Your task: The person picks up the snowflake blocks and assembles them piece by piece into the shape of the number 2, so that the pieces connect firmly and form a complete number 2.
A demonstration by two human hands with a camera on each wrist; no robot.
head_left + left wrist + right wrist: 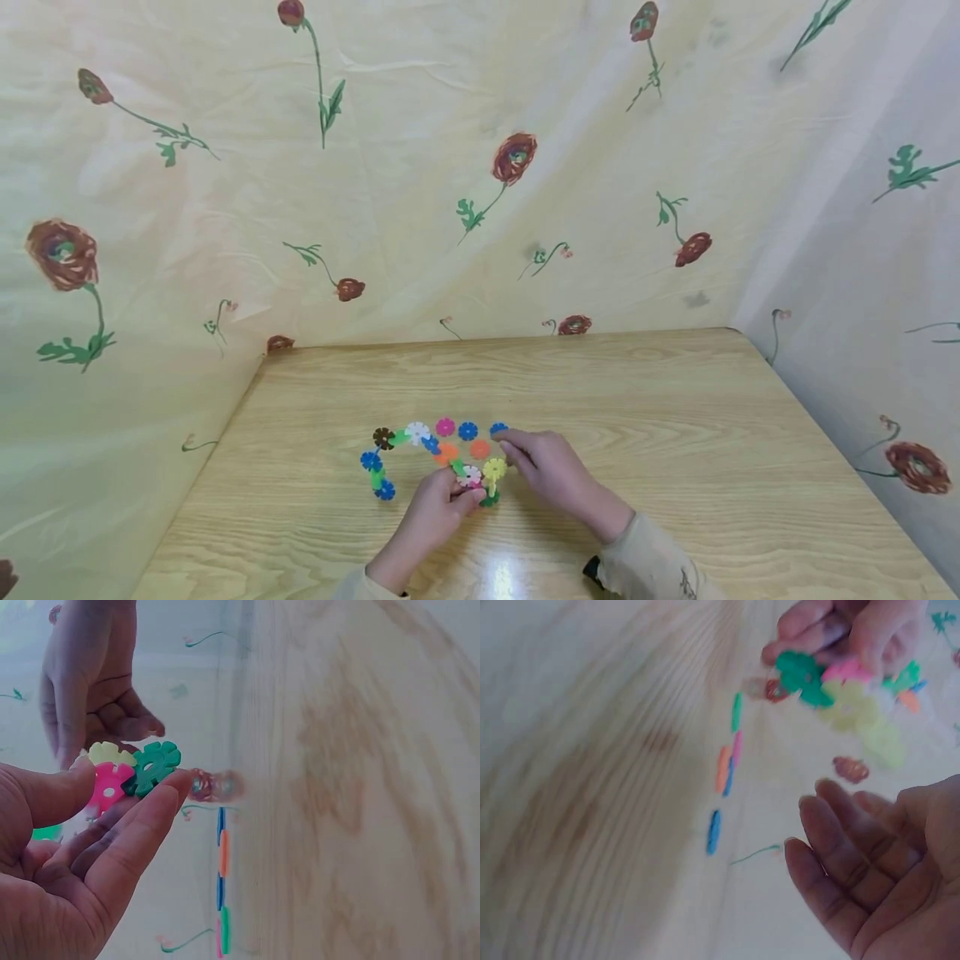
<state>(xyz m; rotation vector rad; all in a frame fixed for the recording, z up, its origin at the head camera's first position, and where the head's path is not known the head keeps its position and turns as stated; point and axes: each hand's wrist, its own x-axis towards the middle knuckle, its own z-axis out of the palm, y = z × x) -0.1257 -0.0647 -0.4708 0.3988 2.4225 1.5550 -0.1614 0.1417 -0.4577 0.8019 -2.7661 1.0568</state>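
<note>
My left hand [437, 507] holds a chain of linked plastic snowflake discs. Thumb and fingers pinch it near a pink disc [109, 789], beside a dark green disc [154, 769]. From there the chain curves left over the table, through white, orange, blue and light green pieces to a brown disc [383, 438] and a blue end disc [386, 490]. At the hand's right side are yellow discs [851, 706]. Close to these, my right hand [555, 471] hovers with loosely bent fingers and nothing in them, as the right wrist view shows.
Behind the chain, loose discs lie flat on the wooden table [660, 417]: a magenta disc [446, 427], a blue disc [468, 431], an orange disc [480, 449] and another blue disc [498, 429] by the right fingertips. Flower-patterned cloth [420, 167] surrounds the table's back and sides.
</note>
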